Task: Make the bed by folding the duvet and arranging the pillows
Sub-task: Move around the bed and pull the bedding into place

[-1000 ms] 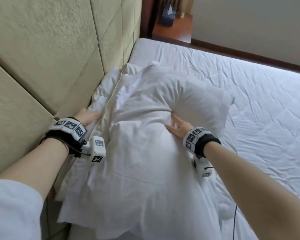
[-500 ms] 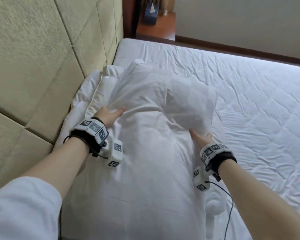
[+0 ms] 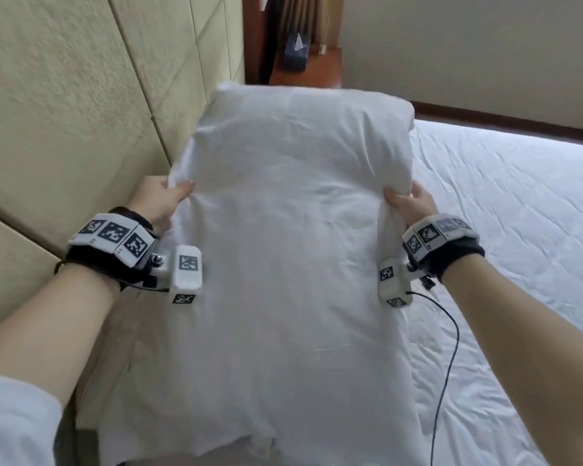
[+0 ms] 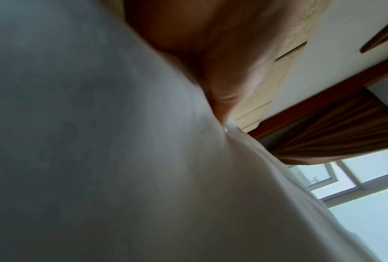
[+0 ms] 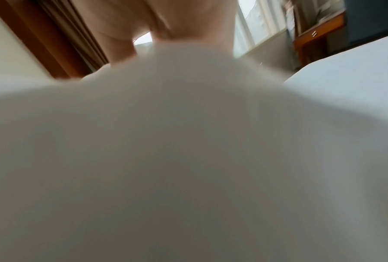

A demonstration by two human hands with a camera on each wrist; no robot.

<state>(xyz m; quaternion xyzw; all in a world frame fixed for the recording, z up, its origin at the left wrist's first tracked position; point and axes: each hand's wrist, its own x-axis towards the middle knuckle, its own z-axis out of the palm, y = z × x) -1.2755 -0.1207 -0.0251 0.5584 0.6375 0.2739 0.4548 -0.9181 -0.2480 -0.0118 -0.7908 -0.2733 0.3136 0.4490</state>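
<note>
**newbie_bedmaker:** Pillow (image 3: 293, 210) check: where's it sitting and who's got it?

**linenlurker:** Pillow's dead center in the head view, held up lengthwise between both hands, its far end up at 12 o'clock near the headboard (image 3: 81, 105) and its near end drooping down at 6. Left hand (image 3: 159, 201) has the edge at 9 o'clock, thumb lying on top of the fabric and pinching it; the other fingers are tucked behind, so I can't tell how they lie. Right hand (image 3: 413, 205) grips the opposite edge at 3 o'clock, thumb on the near face, fingers wrapped round the side and bunching the cover.

**newbie_bedmaker:** Wrist cams any use?

**linenlurker:** Meh. Left wrist view is mostly white cloth (image 4: 121, 159) with the hand (image 4: 210, 53) pressed into it, blurry. Right wrist view is the same deal, white fabric (image 5: 188, 159) filling the frame and a smear of hand (image 5: 166, 21) at 12 o'clock. Can't read fingers from either.

**newbie_bedmaker:** And the rest of the bed?

**linenlurker:** White sheet (image 3: 505, 210) runs off from 2 to 4 o'clock, wrinkled. More white bedding lies under the pillow at 7 o'clock, against the headboard. Wooden nightstand (image 3: 310, 67) at 12, with a dark box (image 3: 295, 57) on it. Black cable (image 3: 448, 358) hangs from the right wrist rig.
</note>
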